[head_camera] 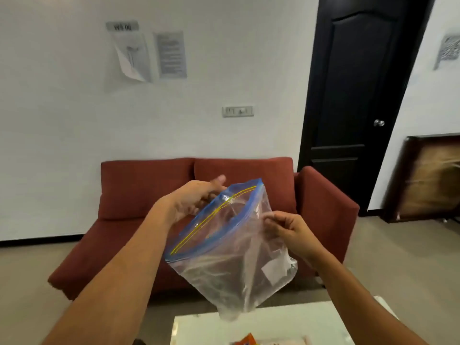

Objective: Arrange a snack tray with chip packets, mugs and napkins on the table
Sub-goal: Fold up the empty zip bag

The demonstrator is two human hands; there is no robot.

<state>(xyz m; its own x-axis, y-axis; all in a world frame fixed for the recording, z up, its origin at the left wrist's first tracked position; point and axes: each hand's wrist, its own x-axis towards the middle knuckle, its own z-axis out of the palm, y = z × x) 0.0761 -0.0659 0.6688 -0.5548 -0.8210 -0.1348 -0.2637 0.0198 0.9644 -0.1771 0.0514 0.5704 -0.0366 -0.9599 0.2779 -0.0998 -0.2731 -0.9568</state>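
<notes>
Two hands hold a clear zip bag above the white bench: its blue rim is gripped by the left hand, its side pinched by the right hand.

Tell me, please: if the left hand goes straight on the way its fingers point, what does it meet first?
Probably the red sofa's backrest. The left hand points up and away behind the bag's blue zip edge, though depth is unclear.

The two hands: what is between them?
In the head view, the clear zip bag hangs between the left hand and right hand.
</notes>
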